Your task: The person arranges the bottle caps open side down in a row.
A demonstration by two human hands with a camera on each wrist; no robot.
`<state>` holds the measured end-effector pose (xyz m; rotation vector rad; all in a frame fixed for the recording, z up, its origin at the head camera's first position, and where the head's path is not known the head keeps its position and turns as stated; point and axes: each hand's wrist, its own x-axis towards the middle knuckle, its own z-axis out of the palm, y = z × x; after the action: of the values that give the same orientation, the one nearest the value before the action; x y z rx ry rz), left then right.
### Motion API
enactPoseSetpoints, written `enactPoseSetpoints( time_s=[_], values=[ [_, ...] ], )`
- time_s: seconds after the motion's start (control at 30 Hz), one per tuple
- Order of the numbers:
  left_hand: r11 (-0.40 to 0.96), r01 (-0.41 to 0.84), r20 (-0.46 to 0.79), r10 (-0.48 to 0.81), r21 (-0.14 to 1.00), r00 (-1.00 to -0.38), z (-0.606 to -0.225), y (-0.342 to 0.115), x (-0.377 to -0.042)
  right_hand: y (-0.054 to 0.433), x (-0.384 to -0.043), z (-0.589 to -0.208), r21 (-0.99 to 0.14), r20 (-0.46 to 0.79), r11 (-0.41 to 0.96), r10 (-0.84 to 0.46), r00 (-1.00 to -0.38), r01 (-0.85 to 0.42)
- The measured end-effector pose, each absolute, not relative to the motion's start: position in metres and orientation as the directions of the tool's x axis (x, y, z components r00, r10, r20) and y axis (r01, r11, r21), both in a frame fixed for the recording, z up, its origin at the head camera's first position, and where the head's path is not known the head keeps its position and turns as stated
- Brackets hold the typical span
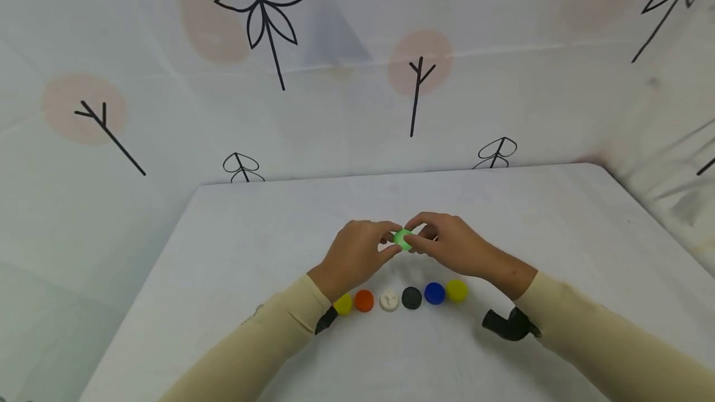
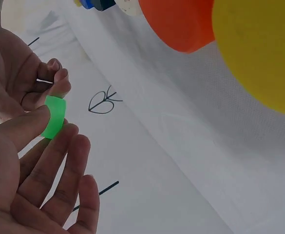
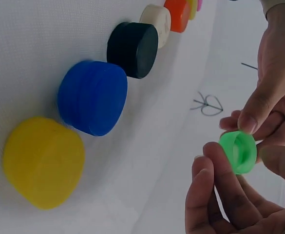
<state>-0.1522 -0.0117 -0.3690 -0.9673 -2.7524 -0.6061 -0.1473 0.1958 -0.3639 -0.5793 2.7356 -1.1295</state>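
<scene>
Both hands meet over the white table and pinch one green bottle cap [image 1: 403,239] between them. The left hand [image 1: 357,250] has its thumb and fingertips on the cap's left side. From the other side, the right hand [image 1: 449,244] grips it between thumb and fingers. In the right wrist view, the hollow inside of the green cap [image 3: 238,152] shows. Nearer the person lies a row of caps: yellow [image 1: 343,304], orange [image 1: 364,301], white [image 1: 389,301], dark [image 1: 411,298], blue [image 1: 434,293] and another yellow [image 1: 457,291]. The left forearm partly covers the leftmost yellow one.
A white cloth covers the table [image 1: 251,216], whose far edge meets a printed fabric backdrop [image 1: 346,123]. Beyond the row's far yellow cap, a bit of pink [image 3: 199,4] shows in the right wrist view. Black devices [image 1: 505,326] hang under both wrists.
</scene>
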Motion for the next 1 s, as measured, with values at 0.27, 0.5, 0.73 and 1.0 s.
enactPoseSetpoints(
  time_s=[0.27, 0.5, 0.73, 1.0],
  values=[
    [0.674, 0.701, 0.378, 0.601, 0.235, -0.704, -0.368, -0.008, -0.146, 0.202, -0.147, -0.367, -0.795, -0.018, 0.565, -0.383, -0.924, -0.219],
    [0.648, 0.724, 0.393, 0.618, 0.238, -0.681, -0.369, 0.0, -0.144, 0.214, -0.141, -0.364, -0.81, -0.073, 0.565, -0.366, -0.928, -0.159],
    [0.63, 0.661, 0.28, 0.602, 0.408, -0.747, -0.369, 0.005, -0.14, 0.225, -0.134, -0.365, -0.824, -0.078, 0.544, -0.386, -0.919, -0.159],
    [0.572, 0.58, 0.179, 0.606, 0.58, -0.775, -0.372, 0.016, -0.137, 0.245, -0.123, -0.368, -0.794, -0.031, 0.562, -0.417, -0.908, -0.231]
  ],
)
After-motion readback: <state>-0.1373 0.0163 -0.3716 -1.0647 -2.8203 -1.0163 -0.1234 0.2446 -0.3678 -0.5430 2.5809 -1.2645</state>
